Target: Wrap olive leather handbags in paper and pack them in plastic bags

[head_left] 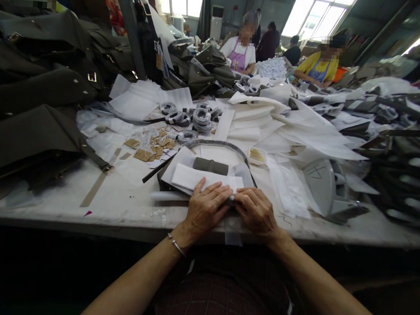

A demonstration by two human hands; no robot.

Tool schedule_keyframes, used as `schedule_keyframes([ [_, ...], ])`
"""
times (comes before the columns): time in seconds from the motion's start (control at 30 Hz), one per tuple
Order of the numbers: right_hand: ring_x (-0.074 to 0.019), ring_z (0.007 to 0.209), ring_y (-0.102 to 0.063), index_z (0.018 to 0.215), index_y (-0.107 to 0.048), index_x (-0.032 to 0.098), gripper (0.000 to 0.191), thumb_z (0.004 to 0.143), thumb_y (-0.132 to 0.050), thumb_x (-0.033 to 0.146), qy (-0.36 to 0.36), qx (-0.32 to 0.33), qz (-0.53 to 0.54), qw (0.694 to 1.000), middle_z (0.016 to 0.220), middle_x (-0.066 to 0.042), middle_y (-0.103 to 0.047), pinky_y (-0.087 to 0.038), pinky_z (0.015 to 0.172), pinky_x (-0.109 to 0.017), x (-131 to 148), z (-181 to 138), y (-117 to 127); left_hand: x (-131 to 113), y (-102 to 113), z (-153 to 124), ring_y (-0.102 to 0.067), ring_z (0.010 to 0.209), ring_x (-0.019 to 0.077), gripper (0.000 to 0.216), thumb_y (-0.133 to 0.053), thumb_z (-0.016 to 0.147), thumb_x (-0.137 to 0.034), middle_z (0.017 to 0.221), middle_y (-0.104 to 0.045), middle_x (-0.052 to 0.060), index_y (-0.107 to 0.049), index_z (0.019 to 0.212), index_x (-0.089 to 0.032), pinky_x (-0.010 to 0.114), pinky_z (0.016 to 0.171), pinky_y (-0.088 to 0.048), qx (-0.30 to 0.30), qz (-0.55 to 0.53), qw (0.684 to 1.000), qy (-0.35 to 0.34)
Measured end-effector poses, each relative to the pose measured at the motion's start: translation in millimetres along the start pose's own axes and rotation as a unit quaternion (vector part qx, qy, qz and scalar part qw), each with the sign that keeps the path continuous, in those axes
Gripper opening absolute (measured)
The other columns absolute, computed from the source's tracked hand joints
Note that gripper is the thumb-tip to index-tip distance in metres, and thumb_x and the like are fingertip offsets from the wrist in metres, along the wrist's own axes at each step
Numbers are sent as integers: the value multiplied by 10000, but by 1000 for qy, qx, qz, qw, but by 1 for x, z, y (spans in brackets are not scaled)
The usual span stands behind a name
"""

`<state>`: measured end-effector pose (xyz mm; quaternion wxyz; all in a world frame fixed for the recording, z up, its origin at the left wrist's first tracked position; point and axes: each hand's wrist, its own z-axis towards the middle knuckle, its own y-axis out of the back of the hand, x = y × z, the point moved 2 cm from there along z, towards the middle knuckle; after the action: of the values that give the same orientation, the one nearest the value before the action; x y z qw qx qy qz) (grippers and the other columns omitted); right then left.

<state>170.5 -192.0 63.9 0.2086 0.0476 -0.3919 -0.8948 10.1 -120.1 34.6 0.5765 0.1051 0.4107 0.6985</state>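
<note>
Both hands rest side by side at the near edge of the worktable (126,204). My left hand (206,206) lies on a folded white sheet (201,178), its fingers curled and pinching something small together with my right hand (255,210). The pinched item between the fingertips is too small to name. Just beyond the sheet lies a rolled olive-grey strap piece (211,166), and a dark curved handle strap (218,145) arcs around it. All of it sits on a dark bag part that is mostly covered.
Olive-dark handbags (37,90) are piled at the left. Tan tags (152,148), coiled strap rolls (202,118) and white paper sheets (299,130) cover the middle. Stacked dark pieces (409,163) stand at the right. Other people sit working at the far end.
</note>
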Motion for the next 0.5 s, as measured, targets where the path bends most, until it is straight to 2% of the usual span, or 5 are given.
schedule_keyframes([
  [0.13, -221, 867, -628, 904, -618, 193, 100, 927, -551, 122, -3, 7, 6, 1000, 832, -76, -673, -502, 769, -360, 0, -1, -3, -1, 1, 1, -604, 1206, 220, 285, -626, 923, -327, 1208, -707, 8, -618, 1203, -271, 516, 1176, -237, -9, -4, 1000, 8],
  [0.23, -214, 825, -618, 880, -613, 195, 91, 926, -561, 136, -13, -1, -3, 1000, 816, -70, -668, -497, 750, -357, 1, -2, -7, -2, 0, 2, -629, 1167, 212, 187, -595, 945, -300, 1164, -724, -10, -656, 1120, -282, 509, 1162, -261, -22, 7, 1000, 13],
  [0.33, -221, 856, -631, 918, -619, 188, 59, 926, -576, 149, -31, -5, 9, 999, 847, -78, -678, -507, 763, -368, -1, -3, -6, -2, -1, 2, -633, 1160, 206, 190, -564, 962, -262, 1155, -726, -26, -657, 1125, -292, 506, 1160, -267, -23, 19, 1000, 5],
  [0.4, -226, 916, -646, 986, -621, 180, 71, 916, -613, 172, -38, -1, 36, 999, 902, -86, -693, -517, 813, -388, 0, -5, 1, -2, -1, 1, -627, 1169, 208, 193, -561, 963, -249, 1159, -724, -30, -656, 1125, -291, 511, 1166, -256, -19, 25, 999, -2],
  [0.5, -233, 1036, -651, 1083, -612, 179, 219, 877, -684, 194, -15, 9, 77, 997, 982, -77, -716, -487, 968, -447, 5, -17, 19, -3, 0, 0, -613, 1192, 209, 176, -551, 966, -235, 1168, -721, -26, -664, 1094, -279, 518, 1174, -241, -10, 30, 999, -9],
])
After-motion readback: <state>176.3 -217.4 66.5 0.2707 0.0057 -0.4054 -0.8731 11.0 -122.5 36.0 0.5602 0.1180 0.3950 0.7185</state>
